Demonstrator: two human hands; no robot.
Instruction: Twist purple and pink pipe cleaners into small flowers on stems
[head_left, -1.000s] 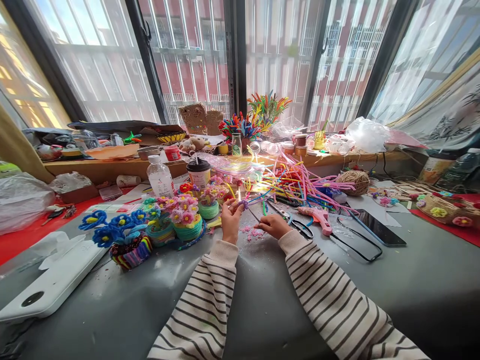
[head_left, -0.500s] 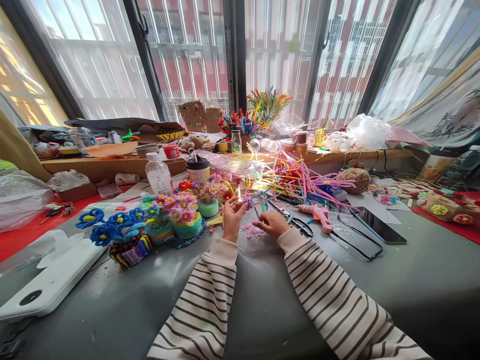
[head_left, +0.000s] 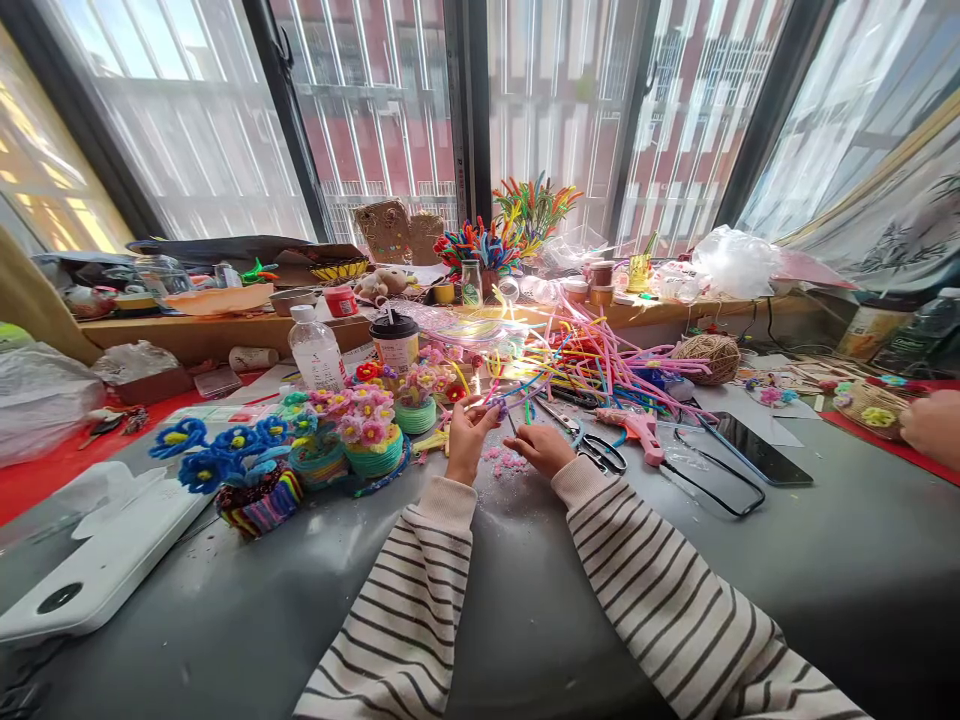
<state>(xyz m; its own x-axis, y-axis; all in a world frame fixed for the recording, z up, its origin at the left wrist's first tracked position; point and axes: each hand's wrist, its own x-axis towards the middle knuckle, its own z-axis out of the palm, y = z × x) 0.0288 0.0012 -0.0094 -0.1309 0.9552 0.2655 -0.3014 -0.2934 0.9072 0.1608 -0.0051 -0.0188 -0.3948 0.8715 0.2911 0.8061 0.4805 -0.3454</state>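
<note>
1. Left sleeve: long, cream, narrow dark stripes running crosswise; fabric loosely creased.
2. Right sleeve: matching cream ground and dark stripes.
3. Cuffs: plain pale beige, unstriped, closing at the wrists.
4. Left hand, right hand: bare.

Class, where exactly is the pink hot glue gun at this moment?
In the head view, the pink hot glue gun lies right of the person's right hand on the grey table, between the black-handled scissors and the smartphone.
</note>
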